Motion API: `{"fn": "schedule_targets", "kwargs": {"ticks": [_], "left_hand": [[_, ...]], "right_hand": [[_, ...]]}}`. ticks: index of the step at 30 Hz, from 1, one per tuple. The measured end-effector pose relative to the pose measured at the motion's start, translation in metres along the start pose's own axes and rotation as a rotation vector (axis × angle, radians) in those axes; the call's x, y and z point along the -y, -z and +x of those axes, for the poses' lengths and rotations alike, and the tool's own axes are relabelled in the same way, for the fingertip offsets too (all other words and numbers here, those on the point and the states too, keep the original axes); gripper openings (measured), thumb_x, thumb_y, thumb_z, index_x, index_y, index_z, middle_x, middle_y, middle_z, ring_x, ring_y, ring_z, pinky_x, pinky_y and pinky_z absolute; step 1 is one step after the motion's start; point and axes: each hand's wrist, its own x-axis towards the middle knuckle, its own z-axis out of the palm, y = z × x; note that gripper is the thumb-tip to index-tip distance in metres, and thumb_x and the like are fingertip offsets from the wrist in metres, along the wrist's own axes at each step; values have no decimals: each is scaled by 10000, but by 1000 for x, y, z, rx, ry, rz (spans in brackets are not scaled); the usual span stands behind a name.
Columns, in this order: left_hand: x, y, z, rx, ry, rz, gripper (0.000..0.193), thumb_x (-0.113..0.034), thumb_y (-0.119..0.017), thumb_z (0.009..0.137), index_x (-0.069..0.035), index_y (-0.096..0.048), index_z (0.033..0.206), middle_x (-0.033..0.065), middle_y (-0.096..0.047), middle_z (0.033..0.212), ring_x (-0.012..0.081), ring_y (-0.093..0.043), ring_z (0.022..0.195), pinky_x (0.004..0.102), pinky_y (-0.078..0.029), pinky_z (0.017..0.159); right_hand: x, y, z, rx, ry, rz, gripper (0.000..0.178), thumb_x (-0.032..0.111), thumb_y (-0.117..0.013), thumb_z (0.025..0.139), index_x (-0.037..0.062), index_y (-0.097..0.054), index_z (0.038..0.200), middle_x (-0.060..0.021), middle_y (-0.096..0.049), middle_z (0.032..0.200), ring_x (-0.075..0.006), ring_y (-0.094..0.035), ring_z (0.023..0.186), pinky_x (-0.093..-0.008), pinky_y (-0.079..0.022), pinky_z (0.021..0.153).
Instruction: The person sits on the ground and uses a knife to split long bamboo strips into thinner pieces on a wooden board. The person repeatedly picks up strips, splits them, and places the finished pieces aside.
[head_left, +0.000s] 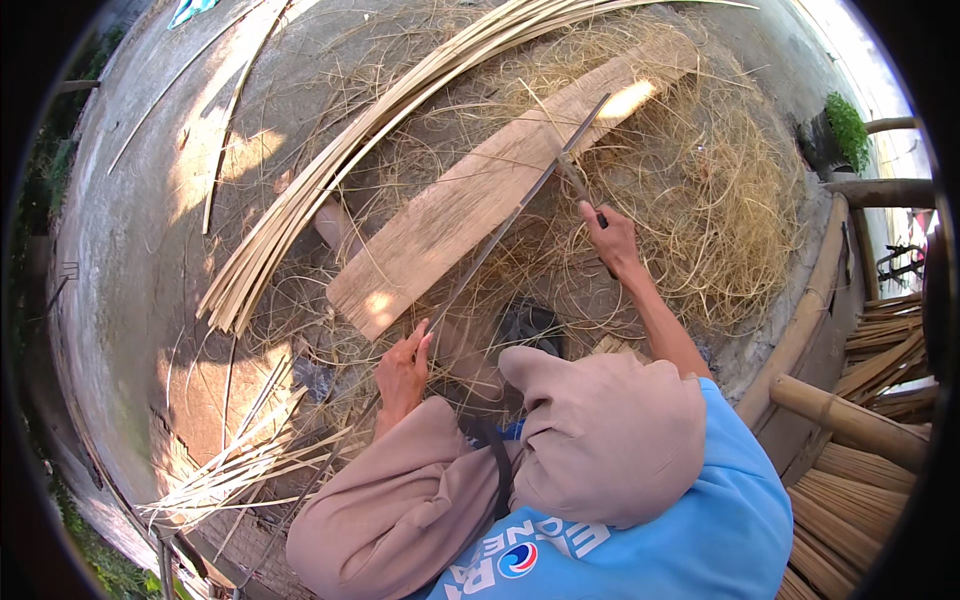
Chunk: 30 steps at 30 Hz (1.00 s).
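Note:
My left hand [403, 372] is closed around a long, thin dark strip [490, 240], which looks like split bamboo or cane. The strip slants from the lower left, over the wooden plank [430, 225], to a tip at the upper right. My right hand [612, 240] grips the handle of a knife [572, 174]. The knife's blade lies across the strip near its far end, above the plank; whether the edge touches it I cannot tell. Beneath both, the pale, worn plank lies at a slant in front of my legs.
A bundle of pale strips [340, 165] curves along the plank's left side. Tangled curly shavings [725, 210] heap up on the right. More loose strips [235, 470] lie at the lower left. Bamboo poles [850, 423] and stacked strips [850, 510] border the right side.

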Motion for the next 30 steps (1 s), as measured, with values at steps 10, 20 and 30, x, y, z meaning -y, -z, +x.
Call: {"fn": "schedule_targets", "kwargs": {"ticks": [10, 20, 30], "left_hand": [[-16, 3, -2, 81, 101, 1, 305, -314, -642, 1021, -195, -732, 1287, 164, -710, 832, 327, -672, 712, 412, -498, 651], [-17, 2, 5, 16, 8, -7, 280, -312, -617, 1036, -167, -752, 1234, 186, -711, 824, 348, -690, 723, 424, -504, 654], [-8, 37, 12, 337, 260, -320, 357, -340, -586, 1057, -39, -773, 1014, 82, -666, 712, 134, -540, 634, 331, -446, 614]], "right_hand": [[10, 11, 22, -4, -54, 27, 683, 607, -608, 984, -16, -592, 704, -139, -531, 560, -257, -574, 542, -440, -443, 555], [-58, 68, 103, -252, -221, 9, 715, 685, -520, 991, 39, -595, 693, -62, -537, 533, -191, -585, 502, -389, -468, 511], [62, -22, -65, 251, 305, -29, 578, 597, -619, 978, 36, -619, 842, -127, -585, 603, -278, -604, 556, -449, -478, 544]]}}
